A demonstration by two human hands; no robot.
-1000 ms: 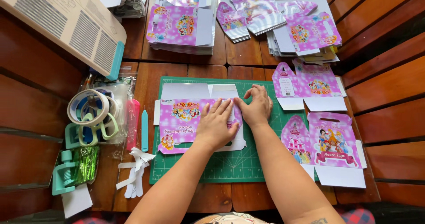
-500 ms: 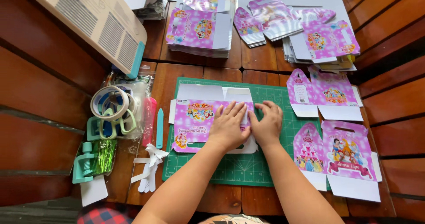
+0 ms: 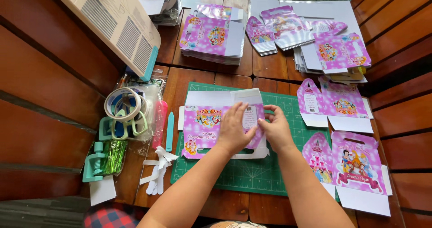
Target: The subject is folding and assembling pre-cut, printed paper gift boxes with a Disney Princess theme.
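Where planks meet, green cutting mat (image 3: pixel 252 176)

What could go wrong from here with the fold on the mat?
Both hands, left hand and right hand, press the pink box blank on the green mat. The flap could crease off its score line. Loose paper strips by the mat's edge might slip under the blank.

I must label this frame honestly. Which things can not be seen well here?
- Head view: left hand and right hand cover the pink box cutout's middle.
- The beige slatted panel is cut off by the top edge.
- The cutting mat is partly hidden under the cutout.
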